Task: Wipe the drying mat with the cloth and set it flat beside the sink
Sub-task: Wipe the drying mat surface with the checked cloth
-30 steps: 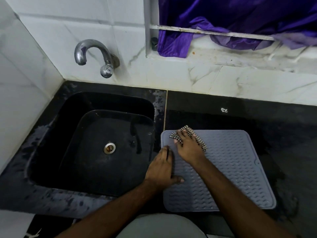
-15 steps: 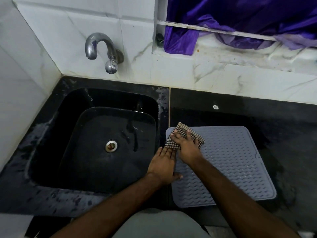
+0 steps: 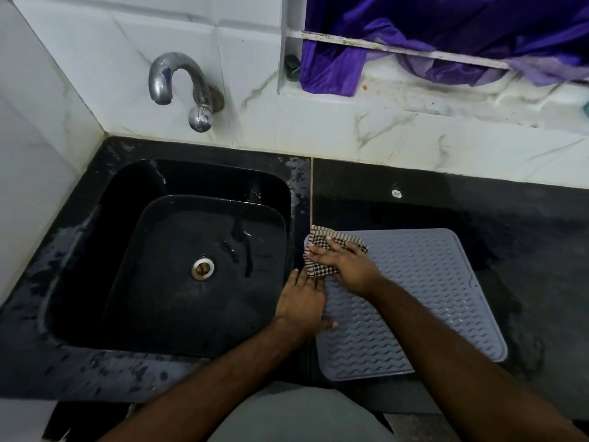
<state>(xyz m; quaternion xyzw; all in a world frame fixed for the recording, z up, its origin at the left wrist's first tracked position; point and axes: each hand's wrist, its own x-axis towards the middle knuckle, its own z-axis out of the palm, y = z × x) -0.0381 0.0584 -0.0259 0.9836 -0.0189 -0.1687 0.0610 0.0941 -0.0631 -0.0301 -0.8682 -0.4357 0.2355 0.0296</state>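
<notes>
Drying mat: your grey drying mat [image 3: 414, 301] lies flat on the dark counter [image 3: 526, 250], its left edge just beside the sink [image 3: 178, 256]. That is already where the task wants it, so you can wipe it in place without carrying it anywhere.
Cloth: the checked cloth [image 3: 322, 250] sits bunched on the mat's far left corner, slightly overhanging the edge. You seem to be working the corner nearest the basin.
Right hand: your right hand [image 3: 344, 263] lies on top of the cloth with fingers spread and fairly straight, pressing it down rather than clutching it. A flat palm puts more fabric onto the ribbed surface.
Left hand: your left hand [image 3: 301, 303] rests flat with fingers extended along the mat's left edge, gripping nothing. It looks like an anchor, so the soft mat does not slide or ripple under the strokes.
Progress: judging by the cloth's position, most of the mat toward the right and near side probably remains to be wiped.
Sink: its black basin looks wet, with the drain [image 3: 203, 267] at its centre.
Tap: the metal tap [image 3: 181, 87] curves out of the tiled wall above the basin; no water is visibly running.
Beyond: purple fabric [image 3: 446, 43] hangs over the ledge behind the counter.
</notes>
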